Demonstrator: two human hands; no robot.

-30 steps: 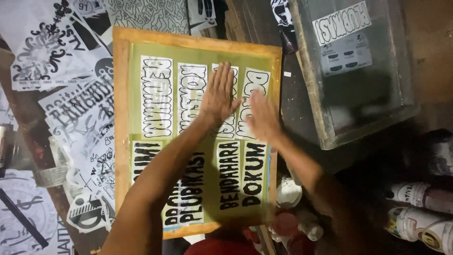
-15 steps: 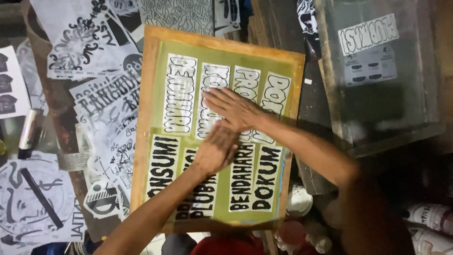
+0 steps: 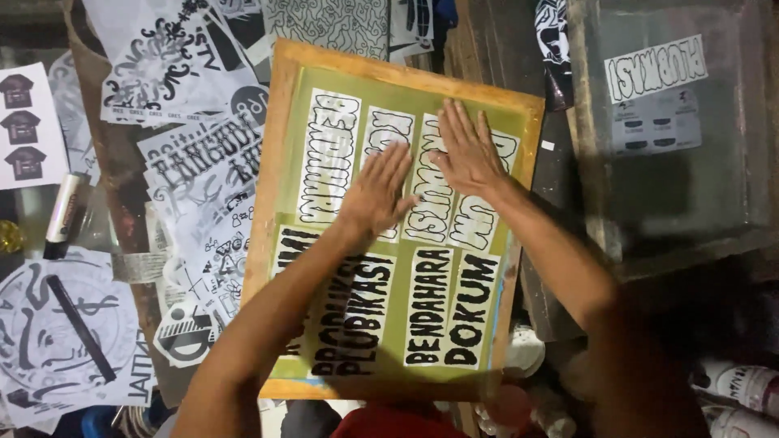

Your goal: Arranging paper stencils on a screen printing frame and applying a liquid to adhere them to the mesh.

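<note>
A wooden-framed printing screen [image 3: 280, 146] lies flat in front of me, its green mesh covered with white paper strips bearing bold black lettering. My left hand [image 3: 377, 195] presses flat on the strips near the middle of the mesh, fingers together and pointing away. My right hand [image 3: 468, 150] lies flat just to its right and a little farther away, fingers spread on the upper strips. Neither hand holds anything.
Black-and-white printed sheets [image 3: 187, 186] cover the surface to the left, with a marker [image 3: 65, 212] and a black stick [image 3: 79, 327] on them. A second framed screen [image 3: 673, 130] lies at the right. Spray cans [image 3: 742, 385] and small jars [image 3: 523, 349] sit at the lower right.
The hands were crossed over each other on the mesh half a second ago; now they lie side by side, the left moved up, the right shifted to the upper right.
</note>
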